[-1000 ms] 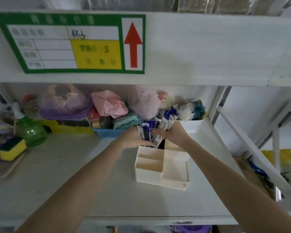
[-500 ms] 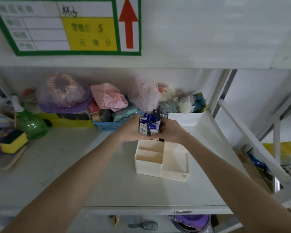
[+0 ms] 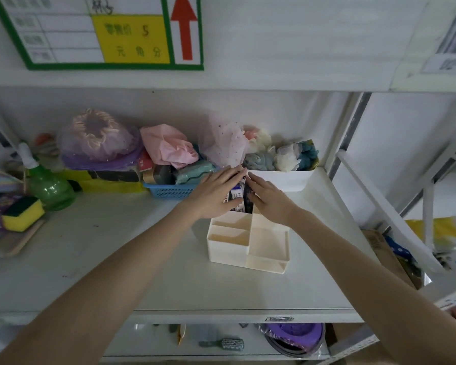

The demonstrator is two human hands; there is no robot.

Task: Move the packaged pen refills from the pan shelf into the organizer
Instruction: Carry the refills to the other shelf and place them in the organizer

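The packaged pen refills (image 3: 236, 195), blue and white packs, stand in the back compartment of the cream organizer (image 3: 248, 245) on the white shelf (image 3: 116, 246). My left hand (image 3: 216, 192) lies flat against their left side and top, fingers straight, thumb low by the packs. Opposite it, my right hand (image 3: 270, 202) presses flat on their right side. Both hands hide most of the packs. The organizer's front compartments hold nothing.
Behind the organizer stand a white bin (image 3: 282, 177) of fluffy items and a blue basket (image 3: 169, 191). A green spray bottle (image 3: 49, 187) and a yellow sponge (image 3: 23, 213) sit at the left. A price sign (image 3: 103, 32) hangs on the shelf above.
The fanned packs were gathered and lowered into the organizer's back compartment. My fingers went from gripping them to lying flat over them.
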